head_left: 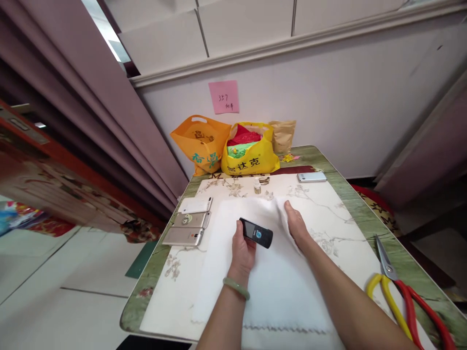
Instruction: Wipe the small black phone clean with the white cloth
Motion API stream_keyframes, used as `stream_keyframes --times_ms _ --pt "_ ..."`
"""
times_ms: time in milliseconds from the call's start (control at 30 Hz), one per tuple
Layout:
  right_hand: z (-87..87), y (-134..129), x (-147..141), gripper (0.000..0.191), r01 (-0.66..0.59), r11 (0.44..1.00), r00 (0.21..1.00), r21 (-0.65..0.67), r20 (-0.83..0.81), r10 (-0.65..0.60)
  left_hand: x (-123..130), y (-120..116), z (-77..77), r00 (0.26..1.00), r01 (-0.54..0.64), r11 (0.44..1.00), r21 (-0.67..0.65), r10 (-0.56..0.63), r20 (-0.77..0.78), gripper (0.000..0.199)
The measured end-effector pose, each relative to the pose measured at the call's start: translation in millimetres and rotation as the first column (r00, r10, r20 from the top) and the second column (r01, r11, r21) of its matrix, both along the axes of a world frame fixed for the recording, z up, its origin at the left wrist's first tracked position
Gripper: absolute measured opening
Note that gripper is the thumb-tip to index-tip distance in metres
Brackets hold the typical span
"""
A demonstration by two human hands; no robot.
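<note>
My left hand (243, 250) is closed around a small black phone (256, 233), its screen facing up and showing a blue icon. A white cloth (280, 282) with a zigzag front edge lies spread beneath both hands. At its right side my right hand (296, 223) grips the raised edge, the thumb on this side and the other fingers partly hidden. To the left, a white phone (195, 205), a gold phone (190, 220) with a round sticker and another gold phone (183, 236) lie in a column, apart from my left hand.
At the back stand an orange bag (202, 143), a stuffed yellow bag (251, 163) and a brown paper bag (283, 136). A small bottle (257, 186) and a silver phone (312, 177) lie nearer. Large scissors (389, 272) with yellow and red handles lie at the right table edge.
</note>
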State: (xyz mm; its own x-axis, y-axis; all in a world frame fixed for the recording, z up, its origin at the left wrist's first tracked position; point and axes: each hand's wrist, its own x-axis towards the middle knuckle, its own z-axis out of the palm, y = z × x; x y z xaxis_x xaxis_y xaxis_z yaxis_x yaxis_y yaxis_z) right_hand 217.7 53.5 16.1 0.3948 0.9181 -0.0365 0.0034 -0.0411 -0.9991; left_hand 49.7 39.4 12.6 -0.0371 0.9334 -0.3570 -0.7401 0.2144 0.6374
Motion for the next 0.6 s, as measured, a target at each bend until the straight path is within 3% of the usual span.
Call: stream_keyframes --times_ms 167,300,533,600 --pt "1.8 -1.7 -1.9 0.055 -0.087 0.996 0.990 0.008 -0.111 0.087 -1.0 -1.2 -4.7 0.995 0.068 0.998 0.011 -0.066 -0.075 0.054" --pt "-0.1 -2.1 -4.2 0.044 -0.175 0.981 0.981 0.087 -0.069 0.181 -4.0 -3.8 -1.2 0.984 0.171 0.980 0.100 -0.165 -0.064 0.031" --pt "0.4 -2.6 -2.3 0.039 0.003 0.981 0.990 0.194 0.137 -0.030 -5.9 -4.6 0.4 0.988 0.154 0.975 0.160 -0.152 -0.028 0.031" --pt "2.4 -4.3 -1.9 0.036 -0.030 0.971 0.978 0.238 0.207 -0.020 -6.6 -3.2 0.8 0.992 0.127 0.977 0.169 -0.127 -0.009 0.034"
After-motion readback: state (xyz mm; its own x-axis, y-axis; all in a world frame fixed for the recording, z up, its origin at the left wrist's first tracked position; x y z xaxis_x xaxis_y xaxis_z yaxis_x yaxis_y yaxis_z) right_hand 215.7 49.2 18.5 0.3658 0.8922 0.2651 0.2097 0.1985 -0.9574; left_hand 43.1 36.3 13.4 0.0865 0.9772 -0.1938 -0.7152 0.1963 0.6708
